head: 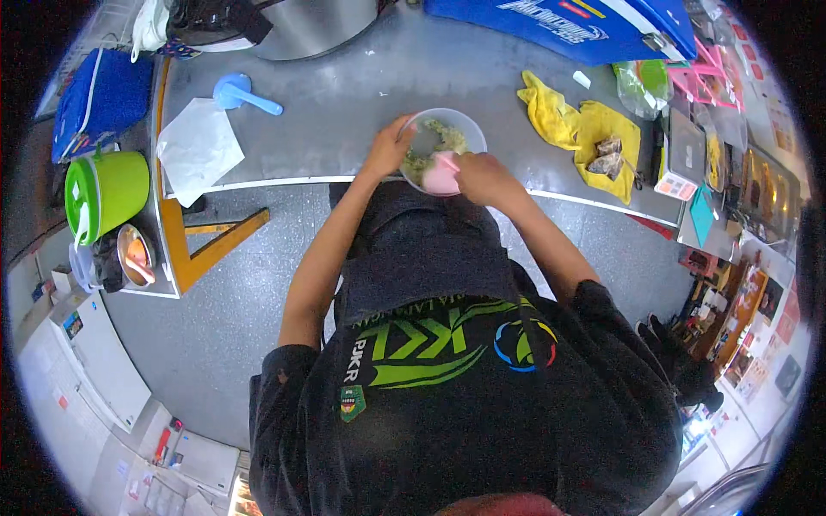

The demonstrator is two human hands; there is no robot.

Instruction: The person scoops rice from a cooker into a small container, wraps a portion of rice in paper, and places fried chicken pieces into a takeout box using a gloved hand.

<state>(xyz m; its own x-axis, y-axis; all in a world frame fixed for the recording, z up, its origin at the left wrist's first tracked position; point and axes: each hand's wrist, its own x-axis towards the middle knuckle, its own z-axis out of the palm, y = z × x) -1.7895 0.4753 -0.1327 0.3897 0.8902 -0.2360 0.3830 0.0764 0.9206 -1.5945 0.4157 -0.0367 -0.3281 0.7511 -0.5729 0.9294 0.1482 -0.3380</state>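
Note:
A translucent plastic bowl (476, 132) stands at the near edge of the metal tabletop in front of me. My left hand (389, 148) grips its left rim, thumb near the inside. Inside, a pale green, shredded-looking food (450, 137) clings around the wall. My right hand (487, 179) holds a pink plastic scoop or spatula (440, 174) whose flat part dips into the bowl's near side. The fingers cover most of its handle. What the food is cannot be told.
At left lie white paper (200, 151) and a blue ladle (233, 91). A large steel pot (316, 26) and a blue cooler box (548, 26) stand at the back. Yellow cloths (597, 129) lie at right. A lime-green bucket (116, 193) stands on the left side table.

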